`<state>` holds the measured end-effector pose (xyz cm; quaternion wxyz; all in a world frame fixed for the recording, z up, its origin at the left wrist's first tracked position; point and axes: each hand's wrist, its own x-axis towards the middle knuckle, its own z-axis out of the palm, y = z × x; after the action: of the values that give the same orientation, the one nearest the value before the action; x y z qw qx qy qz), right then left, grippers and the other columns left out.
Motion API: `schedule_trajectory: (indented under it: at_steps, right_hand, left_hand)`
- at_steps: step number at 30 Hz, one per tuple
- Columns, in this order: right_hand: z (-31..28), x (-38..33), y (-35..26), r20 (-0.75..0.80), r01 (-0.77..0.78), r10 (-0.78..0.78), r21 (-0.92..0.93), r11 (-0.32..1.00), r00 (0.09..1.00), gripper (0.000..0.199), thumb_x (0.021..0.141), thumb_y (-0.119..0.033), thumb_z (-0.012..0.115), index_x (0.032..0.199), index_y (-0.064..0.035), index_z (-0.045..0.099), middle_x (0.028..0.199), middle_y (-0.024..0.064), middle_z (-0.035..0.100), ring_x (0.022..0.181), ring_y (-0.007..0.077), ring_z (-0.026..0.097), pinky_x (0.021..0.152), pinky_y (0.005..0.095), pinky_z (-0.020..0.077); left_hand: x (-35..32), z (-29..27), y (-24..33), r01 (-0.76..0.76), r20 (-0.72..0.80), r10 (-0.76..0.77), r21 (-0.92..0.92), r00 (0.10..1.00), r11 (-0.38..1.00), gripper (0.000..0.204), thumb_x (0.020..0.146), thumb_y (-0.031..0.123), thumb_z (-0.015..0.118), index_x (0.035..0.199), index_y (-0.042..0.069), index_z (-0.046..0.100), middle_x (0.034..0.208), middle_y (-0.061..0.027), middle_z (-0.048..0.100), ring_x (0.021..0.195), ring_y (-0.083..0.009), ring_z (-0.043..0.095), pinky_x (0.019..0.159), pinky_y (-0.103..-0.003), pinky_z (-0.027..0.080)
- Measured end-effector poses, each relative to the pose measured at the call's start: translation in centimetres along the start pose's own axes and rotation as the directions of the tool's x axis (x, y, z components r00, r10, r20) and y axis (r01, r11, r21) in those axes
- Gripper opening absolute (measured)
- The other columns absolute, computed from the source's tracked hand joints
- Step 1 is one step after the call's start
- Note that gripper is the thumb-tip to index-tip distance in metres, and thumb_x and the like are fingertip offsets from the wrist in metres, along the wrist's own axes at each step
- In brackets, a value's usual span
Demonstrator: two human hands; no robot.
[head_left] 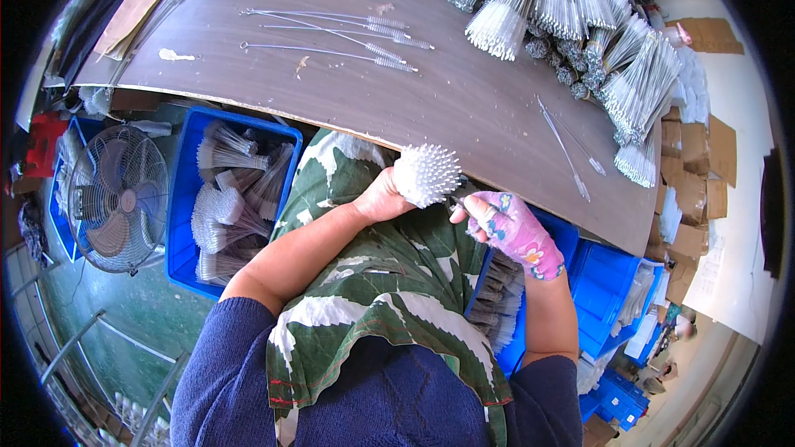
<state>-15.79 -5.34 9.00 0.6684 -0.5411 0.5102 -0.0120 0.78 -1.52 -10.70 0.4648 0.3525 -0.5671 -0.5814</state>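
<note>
Over on the left stands a wire-caged fan (120, 199), round guard facing up at us, broad blades showing through the grille, with a bright red object (45, 145) beyond it, too cut off to identify! Beneath them stretches the green floor (91, 306), and a tubular metal frame (137, 343) slants across it, lower left. Up top, a flat brown cardboard piece (141, 8) lies at the worktable's (331, 91) far-left end. Swing right: cardboard boxes (696, 174) crowd past the edge, and a blue crate (621, 401) sits below!
</note>
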Motion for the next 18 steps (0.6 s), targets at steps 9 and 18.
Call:
schedule_trajectory:
  at_steps: [9, 18]
  right_hand:
    - [-1.8, 1.1, -4.1, -0.099, -0.018, -0.016, -0.332, 0.943, 0.995, 0.036, 0.09, -0.033, 0.05, 0.079, -0.0007, 0.063, 0.061, 0.0003, 0.053, 0.055, 0.0072, 0.049, 0.054, 0.0242, 0.0414]
    - [-1.6, 3.3, -5.9, -0.012, -0.146, 0.161, -0.494, 0.857, 0.987, 0.039, 0.085, -0.038, 0.056, 0.069, -0.002, 0.06, 0.058, 0.0032, 0.056, 0.049, 0.0103, 0.051, 0.05, 0.0267, 0.0412]
  left_hand:
    - [0.0, 0.1, -0.8, 0.038, -0.013, -0.036, 0.096, 0.999, 0.995, 0.041, 0.079, 0.023, 0.062, 0.117, 0.01, 0.054, 0.121, -0.0094, 0.052, 0.116, -0.0247, 0.046, 0.099, -0.038, 0.033]
    - [-0.4, 0.5, 1.6, -0.047, -0.195, 0.015, -0.159, 0.981, 0.986, 0.025, 0.077, 0.0, 0.062, 0.102, 0.007, 0.062, 0.105, -0.0044, 0.063, 0.099, -0.0131, 0.057, 0.088, -0.028, 0.043]
